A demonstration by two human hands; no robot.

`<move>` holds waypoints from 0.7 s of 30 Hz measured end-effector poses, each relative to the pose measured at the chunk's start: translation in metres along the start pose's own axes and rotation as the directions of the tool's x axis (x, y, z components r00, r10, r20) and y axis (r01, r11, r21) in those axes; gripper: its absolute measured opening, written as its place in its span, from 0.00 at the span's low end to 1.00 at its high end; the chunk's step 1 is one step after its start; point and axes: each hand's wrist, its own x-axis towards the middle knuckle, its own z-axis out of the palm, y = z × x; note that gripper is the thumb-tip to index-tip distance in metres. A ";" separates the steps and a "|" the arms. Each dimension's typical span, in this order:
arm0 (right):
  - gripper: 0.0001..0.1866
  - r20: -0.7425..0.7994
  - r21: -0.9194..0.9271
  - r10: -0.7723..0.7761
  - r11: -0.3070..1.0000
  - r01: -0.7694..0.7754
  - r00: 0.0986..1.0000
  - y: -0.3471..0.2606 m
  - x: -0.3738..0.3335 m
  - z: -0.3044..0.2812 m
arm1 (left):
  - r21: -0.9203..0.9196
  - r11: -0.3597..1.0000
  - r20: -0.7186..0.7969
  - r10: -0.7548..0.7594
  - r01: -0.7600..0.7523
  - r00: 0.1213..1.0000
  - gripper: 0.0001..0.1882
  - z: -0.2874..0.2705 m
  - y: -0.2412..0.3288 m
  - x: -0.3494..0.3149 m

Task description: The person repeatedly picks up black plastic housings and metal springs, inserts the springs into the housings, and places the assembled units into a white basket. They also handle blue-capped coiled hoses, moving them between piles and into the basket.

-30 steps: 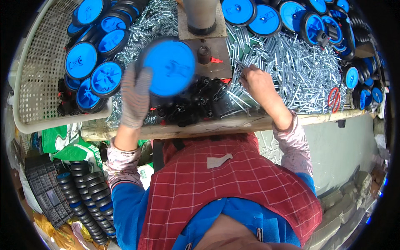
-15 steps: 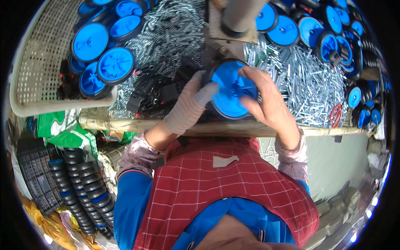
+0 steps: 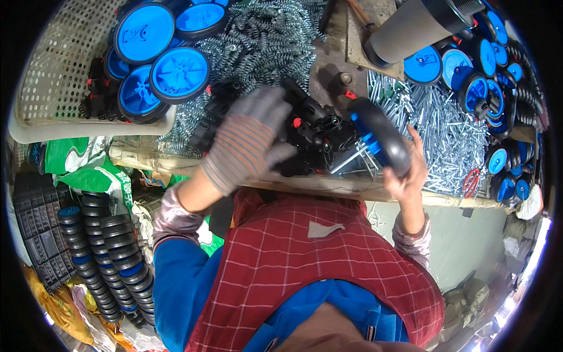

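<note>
In my right hand (image 3: 411, 173) is a black-tyred wheel (image 3: 384, 135) with a blue hub, tilted up on its edge. A thin metal pin (image 3: 349, 159) sticks out of the hub toward the left. My left hand (image 3: 246, 141), in a grey striped glove, is over a pile of black plastic parts (image 3: 308, 126) with small red pieces. Its fingers are stretched and the thumb stands apart, though motion blurs them. Whether the glove touches the parts I cannot tell.
Metal springs (image 3: 267, 44) lie heaped behind my left hand, metal pins (image 3: 440, 141) at the right. A white perforated basket (image 3: 56, 76) holds blue wheels. A grey cylinder (image 3: 410, 32) stands at the back. Red-handled scissors (image 3: 471, 183) lie near the table edge (image 3: 457, 200).
The wheel, earlier face up between both hands, is now tipped on edge and farther right in my right hand. My left hand has let go and moved left over the black parts.
</note>
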 end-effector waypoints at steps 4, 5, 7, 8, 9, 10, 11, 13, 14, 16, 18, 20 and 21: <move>0.28 -0.234 0.665 0.630 0.659 -0.351 0.740 0.026 -0.027 0.024 | 0.201 0.978 0.206 -0.095 0.053 0.974 0.32 0.011 -0.038 0.004; 0.30 -0.189 0.825 0.741 0.476 -0.306 0.645 0.034 -0.028 0.031 | 0.189 0.975 0.223 -0.155 0.113 0.962 0.32 0.008 -0.031 0.008; 0.30 -0.051 0.972 0.865 0.159 -0.176 0.498 0.043 -0.026 0.046 | 0.166 0.958 0.260 -0.270 0.233 0.927 0.33 0.002 -0.005 0.019; 0.30 -0.034 0.986 0.870 0.109 -0.125 0.492 0.035 -0.019 0.051 | 0.027 0.934 0.240 -0.351 0.355 0.905 0.31 0.002 0.006 0.024; 0.29 -0.018 0.996 0.873 0.061 -0.072 0.487 0.025 -0.009 0.055 | -0.103 0.931 0.150 -0.334 0.351 0.931 0.31 0.006 0.016 0.031; 0.29 -0.038 0.998 0.859 0.058 -0.024 0.511 0.018 0.000 0.062 | -0.232 0.912 0.060 -0.334 0.339 0.941 0.32 0.013 0.030 0.038; 0.29 -0.066 0.998 0.847 0.062 0.027 0.527 0.013 0.008 0.068 | -0.358 0.883 -0.027 -0.335 0.304 0.942 0.32 0.022 0.045 0.048; 0.27 -0.188 0.979 0.824 0.112 0.171 0.534 0.004 0.034 0.078 | -0.618 0.763 -0.063 -0.291 0.191 0.955 0.32 0.056 0.071 0.071; 0.24 -0.219 0.976 0.844 0.185 0.117 0.490 -0.002 0.047 0.082 | -0.588 0.802 -0.157 -0.236 0.101 0.959 0.32 0.075 0.081 0.078; 0.20 -0.302 0.941 0.850 0.340 -0.012 0.431 -0.001 0.059 0.080 | -0.478 0.861 -0.120 -0.261 0.175 0.958 0.28 0.121 0.095 0.080; 0.20 -0.409 0.891 0.793 0.455 0.008 0.450 0.007 0.063 0.076 | -0.730 0.646 0.029 -0.301 0.226 0.953 0.26 0.141 0.090 0.079; 0.18 -0.451 0.848 0.748 0.529 -0.027 0.487 0.011 0.061 0.077 | -0.905 0.317 0.211 -0.242 0.283 0.947 0.26 0.133 0.086 0.078; 0.17 -0.469 0.824 0.724 0.564 -0.043 0.506 0.013 0.060 0.078 | -0.925 0.203 0.285 -0.186 0.321 0.940 0.28 0.126 0.082 0.076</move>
